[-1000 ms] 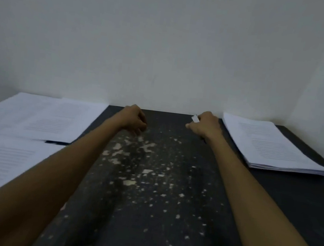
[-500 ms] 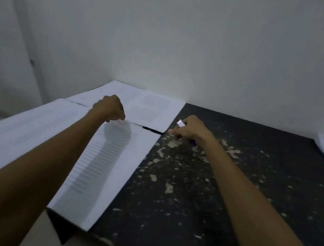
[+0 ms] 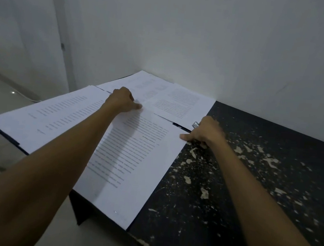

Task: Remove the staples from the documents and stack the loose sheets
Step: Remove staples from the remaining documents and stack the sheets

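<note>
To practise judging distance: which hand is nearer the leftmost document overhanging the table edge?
Left. The left hand rests by the far right corner of the leftmost document, on the middle document; the right hand, gripping a silvery tool, lies at the middle document's right edge.

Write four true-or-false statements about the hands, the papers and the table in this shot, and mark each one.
1. The left hand touches the white printed paper sheets. True.
2. The right hand holds nothing. False: a small silver metal tool sticks out of its curled fingers.
3. The black table top is flecked with pale chipped patches. True.
4. The sheets lie on the right part of the table. False: they lie on its left part, with some edges hanging over the near edge.
</note>
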